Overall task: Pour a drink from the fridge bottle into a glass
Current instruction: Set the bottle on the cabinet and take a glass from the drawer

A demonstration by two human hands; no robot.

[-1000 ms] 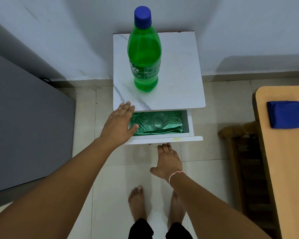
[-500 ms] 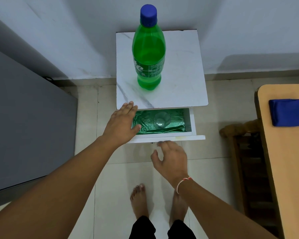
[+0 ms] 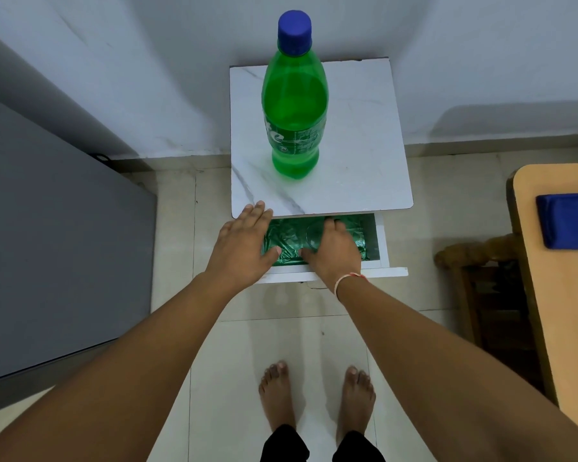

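Note:
A green plastic bottle with a blue cap stands upright on the white marble-look top of a small table. Below the top, the table's drawer is pulled out and lined with crumpled green foil. A clear glass lies in it, mostly covered by my right hand, whose thumb and fingers lie on either side of the glass; whether they grip it is hidden. My left hand rests flat on the drawer's left corner, just under the table top's edge, holding nothing.
A grey fridge stands at the left. At the right, a wooden table carries a folded blue cloth, with a wooden chair beside it. My bare feet stand on the tiled floor before the drawer.
My right hand has risen from below the drawer front and reached into the drawer, over the glass. My left hand has stayed at the drawer's left corner.

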